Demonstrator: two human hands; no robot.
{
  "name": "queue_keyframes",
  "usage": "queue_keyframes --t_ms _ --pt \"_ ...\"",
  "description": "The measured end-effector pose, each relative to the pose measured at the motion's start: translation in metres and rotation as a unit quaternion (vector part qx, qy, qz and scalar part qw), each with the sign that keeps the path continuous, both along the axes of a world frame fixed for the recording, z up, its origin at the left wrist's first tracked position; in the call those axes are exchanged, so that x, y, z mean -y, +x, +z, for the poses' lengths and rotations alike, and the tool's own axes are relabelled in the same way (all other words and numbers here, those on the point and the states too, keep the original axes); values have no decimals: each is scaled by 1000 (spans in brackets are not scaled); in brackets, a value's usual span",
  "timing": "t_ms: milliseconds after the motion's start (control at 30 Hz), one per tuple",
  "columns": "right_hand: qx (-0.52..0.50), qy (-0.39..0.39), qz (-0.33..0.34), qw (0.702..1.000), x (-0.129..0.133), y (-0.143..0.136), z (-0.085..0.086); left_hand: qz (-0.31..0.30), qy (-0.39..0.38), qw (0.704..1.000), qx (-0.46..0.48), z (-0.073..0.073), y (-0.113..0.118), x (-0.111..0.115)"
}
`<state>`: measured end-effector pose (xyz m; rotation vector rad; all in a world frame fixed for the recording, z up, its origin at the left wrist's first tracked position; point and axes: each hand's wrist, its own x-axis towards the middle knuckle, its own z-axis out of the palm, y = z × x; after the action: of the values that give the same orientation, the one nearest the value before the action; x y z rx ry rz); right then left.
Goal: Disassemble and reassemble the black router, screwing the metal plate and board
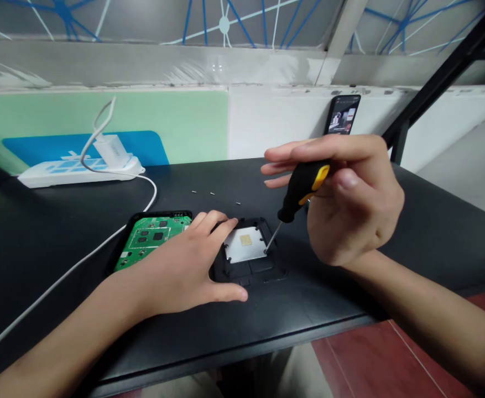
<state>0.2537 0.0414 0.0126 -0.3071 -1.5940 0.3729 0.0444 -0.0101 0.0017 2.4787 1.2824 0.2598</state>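
My right hand point(358, 193) is wrapped round the black and yellow handle of a screwdriver point(300, 190). The shaft slants down, its tip at a corner screw point of a silver metal plate point(236, 254). This plate, with a tan square pad point(246, 240) on it, lies in a black plastic cover point(262, 268) on the table. Spanning the cover's left side, my left hand point(184, 260) grips it, fingers at the far edge and thumb by the near edge. Partly behind that hand lies a green circuit board point(146, 237) in a black housing point(131, 221).
Several small screws point(212, 193) lie beyond the cover on the black table point(275, 326). A white power strip point(80, 171) with a plugged-in charger point(111, 150) stands back left; its white cable point(76, 260) runs along the left. A phone point(342, 115) leans against the wall behind my right hand.
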Motion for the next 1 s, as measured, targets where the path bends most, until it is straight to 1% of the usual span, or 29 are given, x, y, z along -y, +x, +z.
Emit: queue_keyframes --t_ms 167,233,300,400,467,500,533,600,667,700,733,800,867,900,933,1000 --pt "24 85 -88 992 -5 0 1 3 -2 1000 2 1 1 0" --pt "27 86 -94 991 -4 -1 2 3 -4 1000 -5 1 1 1" --pt "3 59 -67 996 -4 -3 1 2 -6 1000 -11 1 1 1" --pt "-42 19 6 999 -6 -3 -1 -1 -5 1000 -14 1 0 0" --pt "-36 18 33 999 -6 -1 -1 -2 -3 1000 -16 1 0 0" --pt "-14 23 31 999 -6 2 0 -2 -2 1000 -16 1 0 0" --pt "11 33 15 999 -5 4 1 -2 0 1000 -16 0 0 0" --pt "58 70 -51 995 -3 7 4 -3 2 1000 -16 0 0 0" --pt "59 82 -106 989 -1 6 5 -4 3 1000 -17 0 0 0" --pt "42 73 -113 990 0 5 5 -5 4 1000 -19 0 0 0" --pt "24 59 -104 993 1 3 4 -5 5 1000 -22 0 0 0" --pt "-2 23 -64 998 2 0 2 -6 6 1000 -27 0 0 0" --pt "-4 -5 -25 1000 2 0 1 -4 4 1000 -27 0 0 1" --pt "1 -11 -16 1000 2 1 0 -3 3 1000 -25 0 0 1" --pt "8 -8 -15 1000 1 2 0 -1 3 1000 -24 0 0 1" --pt "29 23 -32 999 -2 5 1 0 1 1000 -22 1 0 1"
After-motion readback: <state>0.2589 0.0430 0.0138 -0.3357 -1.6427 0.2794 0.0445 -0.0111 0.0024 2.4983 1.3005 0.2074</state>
